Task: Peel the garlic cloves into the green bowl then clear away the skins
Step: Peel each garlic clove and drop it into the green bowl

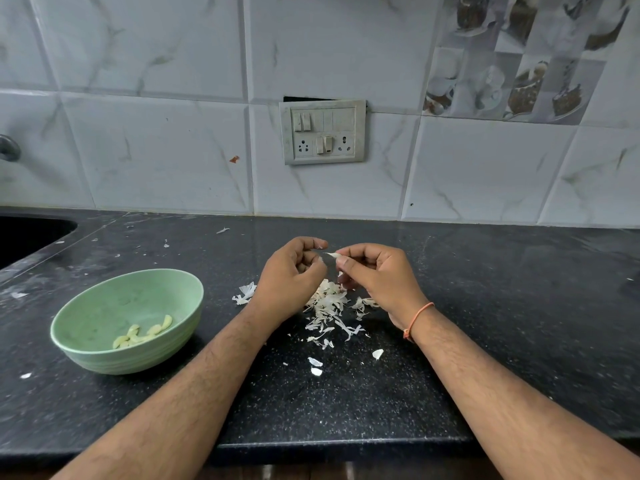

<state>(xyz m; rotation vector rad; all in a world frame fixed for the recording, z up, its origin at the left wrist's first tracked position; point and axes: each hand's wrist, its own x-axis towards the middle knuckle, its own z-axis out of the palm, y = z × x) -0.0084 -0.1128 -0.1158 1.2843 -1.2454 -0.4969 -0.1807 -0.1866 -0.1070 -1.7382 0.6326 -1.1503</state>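
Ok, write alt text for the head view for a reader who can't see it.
A person's two hands, left hand and right hand, pinch a garlic clove between them above a pile of white skins on a black countertop. To the left stands a green bowl holding a few peeled cloves.

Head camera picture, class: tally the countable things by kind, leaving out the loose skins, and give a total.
Pale green round bowl: 1
Bare hands, left hand and right hand: 2
Garlic clove pinched between the hands: 1
Orange thread wristband: 1
White wall switchboard: 1
Total: 6
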